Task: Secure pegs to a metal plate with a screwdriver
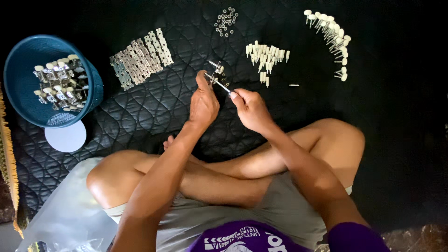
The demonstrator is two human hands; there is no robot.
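Note:
I sit cross-legged on a black quilted mat [154, 107]. My left hand [203, 100] pinches a small metal part with pegs [216, 71] between thumb and fingers, held above the mat. My right hand [249, 107] grips a thin metal tool [220, 84] whose tip meets that part. Both hands are close together at the middle of the view.
A blue basket [21, 79] of assembled metal parts with white knobs stands at the left, a white round lid [65, 137] below it. On the mat lie metal plates [140, 58], small rings [226, 21], white pegs [266, 56] and white-headed pins [332, 37]. A clear plastic bag [70, 214] lies at lower left.

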